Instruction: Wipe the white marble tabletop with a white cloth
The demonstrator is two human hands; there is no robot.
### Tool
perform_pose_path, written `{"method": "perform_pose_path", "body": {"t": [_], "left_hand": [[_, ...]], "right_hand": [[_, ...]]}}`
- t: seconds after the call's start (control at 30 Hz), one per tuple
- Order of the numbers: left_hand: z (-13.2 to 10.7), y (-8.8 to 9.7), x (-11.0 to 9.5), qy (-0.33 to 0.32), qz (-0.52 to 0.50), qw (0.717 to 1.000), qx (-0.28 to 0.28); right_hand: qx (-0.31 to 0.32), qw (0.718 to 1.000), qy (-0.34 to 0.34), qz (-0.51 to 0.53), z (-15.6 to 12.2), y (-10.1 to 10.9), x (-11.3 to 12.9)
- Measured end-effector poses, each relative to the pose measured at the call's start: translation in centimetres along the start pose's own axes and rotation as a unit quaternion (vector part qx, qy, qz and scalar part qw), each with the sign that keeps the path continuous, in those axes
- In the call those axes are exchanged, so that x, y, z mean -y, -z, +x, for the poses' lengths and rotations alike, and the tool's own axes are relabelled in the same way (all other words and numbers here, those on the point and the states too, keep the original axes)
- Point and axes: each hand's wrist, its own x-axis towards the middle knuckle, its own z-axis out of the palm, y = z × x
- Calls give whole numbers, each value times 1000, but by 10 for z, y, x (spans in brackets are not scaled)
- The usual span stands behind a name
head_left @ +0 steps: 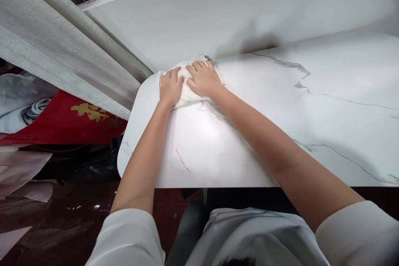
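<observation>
A crumpled white cloth lies bunched on the white marble-patterned tabletop, close to its far edge and left end. My left hand rests on the cloth's left part, palm down with the fingers stretched forward. On its right part lies my right hand, fingers spread and pointing away from me. Both hands press on the cloth from above, with a small gap between the thumbs. The underside of the cloth is hidden.
A grey-white wall panel rises behind the table. Pale curtain folds hang at the left end. Beyond them are a red cloth with gold characters and a dark shiny floor.
</observation>
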Motion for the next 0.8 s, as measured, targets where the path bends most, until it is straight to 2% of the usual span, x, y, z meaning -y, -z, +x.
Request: {"method": "perform_pose_path", "body": {"t": [0.27,0.57,0.67,0.8], "left_hand": [[-88,11,-22,-49,21,998,19],[-202,21,-62,-68,37,996,32],[-227,20,-77,-77,37,996,20],[-237,15,-94,-83,39,996,20]], "right_hand": [[-9,999,23,-35,-84,17,23],[23,994,66,-81,-196,59,50],[22,993,69,-90,-221,68,51],[29,993,56,-95,-238,77,44]]}}
